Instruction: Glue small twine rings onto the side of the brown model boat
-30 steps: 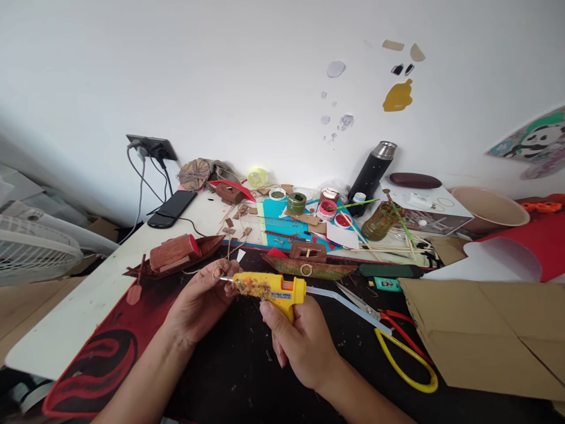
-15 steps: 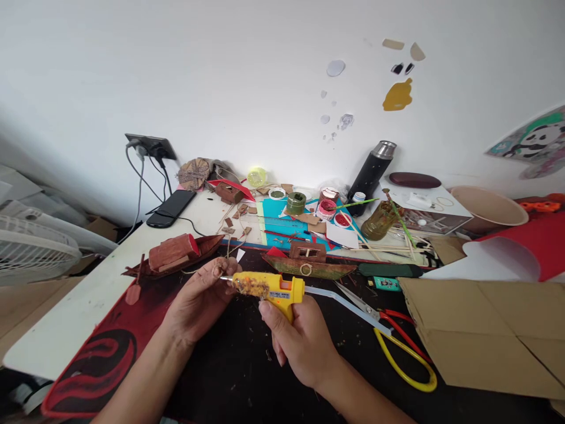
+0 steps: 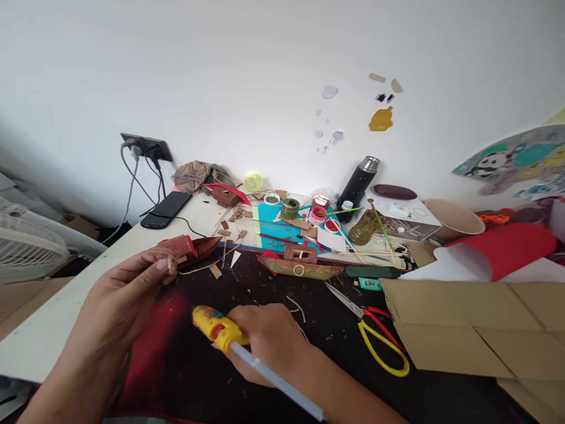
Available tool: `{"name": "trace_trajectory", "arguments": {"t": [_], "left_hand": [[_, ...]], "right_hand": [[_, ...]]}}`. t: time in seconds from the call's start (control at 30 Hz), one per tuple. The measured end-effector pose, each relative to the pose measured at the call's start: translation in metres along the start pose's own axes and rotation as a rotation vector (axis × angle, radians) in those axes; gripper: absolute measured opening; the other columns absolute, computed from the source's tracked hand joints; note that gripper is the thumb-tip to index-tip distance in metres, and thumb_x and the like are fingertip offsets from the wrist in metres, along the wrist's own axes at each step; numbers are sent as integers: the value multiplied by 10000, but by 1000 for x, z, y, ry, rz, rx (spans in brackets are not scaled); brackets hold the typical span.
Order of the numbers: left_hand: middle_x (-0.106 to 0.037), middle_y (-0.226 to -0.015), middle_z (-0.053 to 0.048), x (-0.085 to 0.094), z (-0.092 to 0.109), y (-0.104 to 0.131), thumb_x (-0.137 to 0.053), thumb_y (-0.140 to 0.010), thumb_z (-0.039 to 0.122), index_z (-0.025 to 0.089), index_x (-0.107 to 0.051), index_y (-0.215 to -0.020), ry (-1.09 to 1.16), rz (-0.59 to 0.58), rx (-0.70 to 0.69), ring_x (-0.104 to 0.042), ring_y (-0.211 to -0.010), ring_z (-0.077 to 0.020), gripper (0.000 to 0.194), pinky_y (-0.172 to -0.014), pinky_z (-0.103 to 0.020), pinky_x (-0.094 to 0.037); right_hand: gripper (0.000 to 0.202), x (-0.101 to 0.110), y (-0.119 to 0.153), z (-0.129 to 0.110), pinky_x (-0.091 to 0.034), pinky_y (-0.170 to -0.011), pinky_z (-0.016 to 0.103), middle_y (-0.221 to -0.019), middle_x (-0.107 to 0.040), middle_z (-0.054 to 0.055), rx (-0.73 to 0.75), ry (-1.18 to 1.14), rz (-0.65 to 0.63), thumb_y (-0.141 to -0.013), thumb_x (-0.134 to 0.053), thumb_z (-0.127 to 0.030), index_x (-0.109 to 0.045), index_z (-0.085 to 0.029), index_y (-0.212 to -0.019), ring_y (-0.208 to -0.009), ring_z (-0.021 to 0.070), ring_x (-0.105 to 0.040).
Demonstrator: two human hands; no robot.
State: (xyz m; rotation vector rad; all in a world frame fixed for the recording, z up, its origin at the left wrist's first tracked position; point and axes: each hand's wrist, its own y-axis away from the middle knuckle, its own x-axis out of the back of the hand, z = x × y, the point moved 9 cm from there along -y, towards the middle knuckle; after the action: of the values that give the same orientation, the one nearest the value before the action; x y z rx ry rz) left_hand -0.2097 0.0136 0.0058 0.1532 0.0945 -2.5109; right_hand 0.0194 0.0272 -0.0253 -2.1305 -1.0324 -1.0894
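My right hand [image 3: 269, 341] is wrapped round a yellow glue gun [image 3: 212, 324], whose nozzle end points away to the upper left. A clear glue stick [image 3: 278, 380] sticks out of its back toward my forearm. Further left, my left hand [image 3: 136, 288] pinches a small coil of brown twine [image 3: 171, 265] between thumb and fingers. Behind that hand lies a red-brown model boat [image 3: 205, 248] with a rounded red cover, partly hidden. A second, greenish model boat [image 3: 304, 269] with a brown cabin stands at the middle of the black mat.
Scissors [image 3: 379, 338] with red and yellow handles lie right of my right hand, beside folded cardboard [image 3: 445, 324]. Paint jars [image 3: 290, 209], a black flask [image 3: 358, 182] and wood scraps stand behind the boats. A phone [image 3: 166, 210] lies at the back left.
My hands have moved apart. The glue gun has come away from the twine and turned, moving left and down. My left hand has moved left with the twine.
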Motion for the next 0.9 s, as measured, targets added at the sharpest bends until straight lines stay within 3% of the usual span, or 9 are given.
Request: {"name": "trace_trajectory", "arguments": {"t": [0.1,0.2,0.37,0.47,0.63,0.77,0.9], "left_hand": [[-750,-874,-28,0,-5,5,-1034,-571,607,256,-827,-800,-130,-33,60,-649,-845,-208,467,-715,-258,-565],[-803,-992,-42,-10,8,5,-932,-684,654,288,-831,-848,-345,-128,-33,-700,-943,-270,414,-777,-318,-594],[-810,-908,-38,-54,35,1,-805,-770,651,314,-802,-776,-564,-333,-252,-745,-891,-308,338,-811,-388,-613],[-821,-898,-35,-84,35,0,-757,-788,631,309,-795,-798,-644,-429,-304,-752,-866,-297,324,-797,-376,-601],[-803,-859,-17,-137,14,7,-690,-848,614,295,-792,-829,-767,-597,-323,-714,-813,-253,335,-756,-345,-548],[-793,-838,-22,-176,-2,21,-641,-878,563,277,-751,-824,-844,-670,-357,-703,-790,-251,312,-727,-350,-506],[-797,-850,-33,-201,-17,26,-603,-886,515,268,-736,-851,-948,-686,-383,-710,-764,-258,282,-703,-359,-483]], "right_hand": [[301,-8,-12,-9,-541,-681,326,-1026,-844,57,42,139,-77,-1004,-733,-461,-724,-200,-1155,-879,267,-804],[396,-8,-25,-14,-565,-731,356,-1082,-837,83,86,215,-87,-1019,-749,-516,-730,-173,-1215,-926,281,-797],[507,-6,-34,-19,-580,-889,398,-1125,-822,106,176,246,-58,-1000,-794,-560,-739,-156,-1300,-1021,291,-756],[440,-1,-21,-18,-565,-927,384,-1126,-823,101,204,185,1,-1042,-759,-541,-768,-171,-1279,-1040,274,-746],[120,32,23,21,-541,-810,296,-917,-821,47,44,-76,248,-1051,-753,-296,-813,-193,-1037,-846,200,-749],[131,49,61,65,-514,-705,255,-846,-813,19,-172,-242,386,-1042,-728,-283,-809,-216,-965,-730,166,-730],[188,55,83,90,-512,-680,253,-822,-805,17,-321,-273,442,-1067,-671,-311,-831,-214,-1050,-717,169,-729]]}}
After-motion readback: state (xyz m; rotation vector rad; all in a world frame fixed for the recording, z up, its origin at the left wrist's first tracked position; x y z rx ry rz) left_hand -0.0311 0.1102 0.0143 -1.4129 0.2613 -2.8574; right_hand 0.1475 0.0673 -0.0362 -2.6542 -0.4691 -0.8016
